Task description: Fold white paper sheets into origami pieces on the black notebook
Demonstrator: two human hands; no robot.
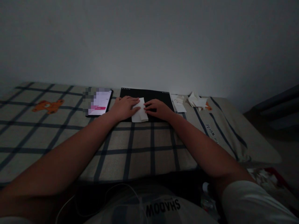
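A small folded sheet of white paper (pixel 139 115) lies on a flat black board (pixel 154 93) with rows of white marks at its top corners. My left hand (pixel 125 108) rests over the paper's left side, fingers stretched out and lying flat on it. From the other side, my right hand (pixel 159 109) touches the paper's right edge with its fingertips, fingers apart and slightly bent. A fold runs lengthwise along the paper, its lower end showing a raised flap.
To the left lies a lit tablet (pixel 101 102), partly blurred. Right of the board are folded white papers (pixel 179 104) and a pile of folded paper pieces (pixel 196 101). A checked cloth (pixel 140 140) covers the table, against a grey wall (pixel 149 43). A bottle (pixel 207 199) stands below.
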